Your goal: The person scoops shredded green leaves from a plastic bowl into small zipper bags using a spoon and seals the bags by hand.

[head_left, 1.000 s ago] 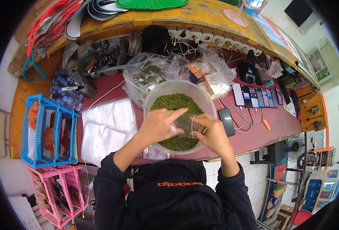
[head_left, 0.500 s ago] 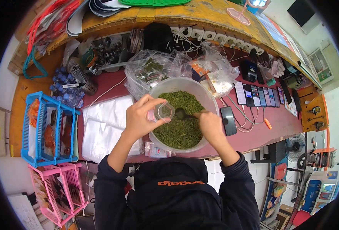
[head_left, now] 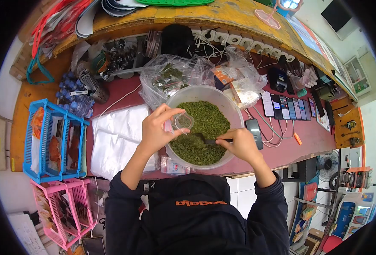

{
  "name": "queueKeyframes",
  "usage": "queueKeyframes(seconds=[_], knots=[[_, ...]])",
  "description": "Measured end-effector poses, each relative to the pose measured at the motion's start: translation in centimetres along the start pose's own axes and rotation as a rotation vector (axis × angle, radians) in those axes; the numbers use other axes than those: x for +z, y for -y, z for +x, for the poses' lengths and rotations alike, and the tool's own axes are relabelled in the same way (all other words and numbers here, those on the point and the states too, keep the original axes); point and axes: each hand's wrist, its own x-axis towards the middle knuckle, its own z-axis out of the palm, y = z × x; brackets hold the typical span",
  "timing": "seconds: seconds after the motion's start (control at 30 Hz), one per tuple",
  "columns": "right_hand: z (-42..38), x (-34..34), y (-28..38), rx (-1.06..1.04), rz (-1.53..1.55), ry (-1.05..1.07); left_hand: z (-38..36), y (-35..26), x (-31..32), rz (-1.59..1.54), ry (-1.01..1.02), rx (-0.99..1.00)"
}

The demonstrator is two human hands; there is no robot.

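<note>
Black spoon [head_left: 210,142], right hand [head_left: 242,144] clamped on it, lower among chopped green leaves [head_left: 208,115]. Left hand [head_left: 157,128] apart, still pinching clear plastic bag [head_left: 183,122].

You can read no word here with certainty. Orange lettering [head_left: 201,203] runs across your dark garment [head_left: 188,221], upside down in view; its letters are unclear. Print on the small packet [head_left: 173,166] near you and the phone screens [head_left: 284,108] at right is too small.
</note>
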Motion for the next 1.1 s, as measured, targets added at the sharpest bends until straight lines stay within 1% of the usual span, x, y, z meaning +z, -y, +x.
queueKeyframes(seconds=[0.07, 0.1, 0.13, 0.2, 0.23, 0.3, 0.33, 0.37, 0.43, 0.47, 0.53, 0.67, 0.77, 0.83, 0.87, 0.9, 0.93, 0.97, 1.03, 1.07, 1.1], knots=[[-0.3, -1.2, -0.4, 0.111, 0.099, -0.017, 0.1, 0.2, 0.2, -0.004, 0.010, -0.027], [-0.5, -1.8, -0.4, 0.113, 0.098, -0.017, 0.2, 0.3, 0.3, -0.009, 0.022, -0.052], [-0.7, -2.4, -0.4, 0.121, 0.104, -0.102, 0.4, 0.2, 0.5, -0.011, 0.023, -0.051], [-1.0, -3.2, -0.1, 0.116, 0.067, -0.279, 0.7, -0.3, 1.1, -0.013, 0.053, -0.121], [-1.1, -3.6, 0.4, 0.116, 0.066, -0.279, 0.9, -0.5, 1.5, -0.013, 0.052, -0.120], [-1.1, -3.9, 1.4, 0.042, -0.009, -0.563, 1.1, -0.9, 2.7, -0.045, 0.059, -0.119], [-1.0, -3.7, 1.6, -0.018, -0.065, -0.656, 1.3, -1.0, 3.2, -0.047, 0.050, -0.111], [-0.9, -3.4, 1.8, -0.017, -0.066, -0.656, 1.4, -1.1, 3.7, -0.048, 0.051, -0.111], [-0.8, -2.9, 2.1, -0.105, -0.200, -0.801, 1.8, -1.8, 4.2, -0.059, 0.066, -0.130], [-0.7, -2.7, 2.3, -0.105, -0.201, -0.801, 1.9, -2.1, 4.5, -0.060, 0.066, -0.130], [-0.7, -2.3, 2.6, -0.153, -0.336, -0.822, 1.9, -2.3, 4.8, -0.074, 0.054, -0.168], [-0.8, -2.4, 2.7, -0.134, -0.342, -0.810, 1.8, -2.2, 4.8, -0.111, 0.034, -0.171], [-1.4, -4.0, 2.4, -0.094, -0.263, -0.860, 1.4, -2.0, 4.5, -0.034, 0.005, -0.173], [-2.3, -5.5, 2.3, 0.099, -0.203, -0.551, 1.0, -2.2, 4.3, 0.071, -0.088, -0.155], [-2.3, -5.5, 1.5, 0.031, -0.103, -0.412, 0.7, -2.3, 4.4, 0.072, -0.088, -0.155], [-1.6, -4.9, 2.0, 0.033, -0.103, -0.414, 0.4, -2.5, 4.8, 0.163, -0.136, -0.101], [-0.4, -3.8, 3.1, -0.095, 0.000, -0.424, 0.1, -2.7, 5.2, 0.253, -0.184, -0.046], [0.7, -2.8, 3.8, -0.223, 0.103, -0.433, -0.1, -3.1, 5.5, 0.250, -0.181, -0.042], [2.4, 0.0, 3.2, -0.277, 0.070, -0.341, -0.2, -4.3, 5.4, 0.291, -0.165, 0.013], [2.7, 0.4, 2.9, -0.252, 0.094, -0.386, -0.3, -4.8, 4.3, 0.246, -0.060, -0.080], [2.8, 0.0, 2.6, -0.259, 0.097, -0.383, -0.1, -4.1, 3.7, 0.251, -0.065, -0.084]])
